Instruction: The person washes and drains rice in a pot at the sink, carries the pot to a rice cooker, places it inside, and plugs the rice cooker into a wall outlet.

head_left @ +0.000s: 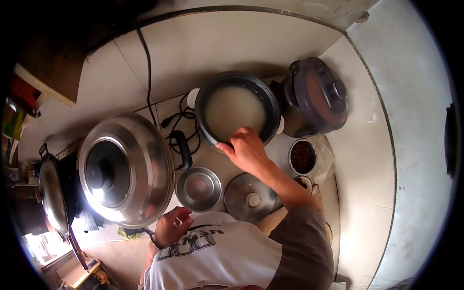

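Note:
A dark-walled cooker pot [237,113] with white side handles holds cloudy whitish liquid. My right hand [244,149] is at its near rim, with the thumb stretched along the edge and the other fingers curled over the inside. What these fingers grip, if anything, is hidden. My left hand [171,226] hangs low in front of the shirt, its fingers loosely curled with nothing visible in them. Between the hands lie a shallow metal bowl [198,189] and a round metal lid [249,197] with a pale knob.
A large lidded steel pan [128,171] fills the left side. Behind it hangs or leans another pan [54,195]. A dark appliance [316,96] stands at the back right, above a bowl of dark red pieces [302,157]. A black cord [183,114] lies beside the cooker.

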The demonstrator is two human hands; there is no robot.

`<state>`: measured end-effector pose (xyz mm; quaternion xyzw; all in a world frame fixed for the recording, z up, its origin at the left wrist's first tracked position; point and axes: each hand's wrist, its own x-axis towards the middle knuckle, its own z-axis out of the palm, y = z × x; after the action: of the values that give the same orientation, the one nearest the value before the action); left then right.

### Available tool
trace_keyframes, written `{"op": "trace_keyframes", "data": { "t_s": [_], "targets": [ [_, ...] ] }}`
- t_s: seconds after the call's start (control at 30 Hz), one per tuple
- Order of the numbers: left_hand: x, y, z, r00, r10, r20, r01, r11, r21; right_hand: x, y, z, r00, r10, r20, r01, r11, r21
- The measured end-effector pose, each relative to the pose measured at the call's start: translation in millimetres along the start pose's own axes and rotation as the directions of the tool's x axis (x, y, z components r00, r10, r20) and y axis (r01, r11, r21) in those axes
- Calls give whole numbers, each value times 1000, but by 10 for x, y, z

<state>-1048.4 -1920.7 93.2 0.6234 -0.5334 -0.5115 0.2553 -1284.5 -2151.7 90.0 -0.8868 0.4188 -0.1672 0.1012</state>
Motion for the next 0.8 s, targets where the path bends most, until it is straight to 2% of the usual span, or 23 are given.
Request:
{"op": "trace_keyframes", "data": {
  "t_s": [0.17,0.27,0.3,0.4,0.43,0.53,0.6,0.67,0.73,0.77,0.8],
  "targets": [
    [94,-52,16,999,-18,39,19,999,-26,-83,-68,-109,1000,-9,12,8,999,37],
    [141,-74,29,996,-34,77,39,997,-63,-121,-94,-169,994,-5,113,1,999,42],
    [154,-100,31,995,-37,90,44,996,-75,-121,-120,-205,998,-17,61,14,999,46],
    [194,-168,39,992,-31,119,43,994,-101,-105,-3,-349,941,-177,290,173,984,42],
    [207,-184,43,991,-40,129,54,992,-112,-55,78,-419,894,-138,426,126,990,56],
    [246,-266,61,987,-54,150,72,991,-117,416,285,-904,956,83,281,-130,980,151],
    [253,-317,60,982,-77,170,101,986,-135,786,724,-877,961,278,7,-273,940,204],
    [259,-448,122,984,-63,165,95,976,-195,1251,1152,-876,914,389,-116,-390,921,16],
    [273,-422,150,980,-93,176,136,958,-251,1623,1723,-601,894,440,-85,-447,864,-231],
    [291,-406,159,980,-80,182,123,962,-245,1871,2010,-430,820,564,97,-505,792,-343],
    [312,-384,155,980,-71,184,114,964,-239,2029,2239,-192,693,672,259,-523,717,-461]
  ]
}}
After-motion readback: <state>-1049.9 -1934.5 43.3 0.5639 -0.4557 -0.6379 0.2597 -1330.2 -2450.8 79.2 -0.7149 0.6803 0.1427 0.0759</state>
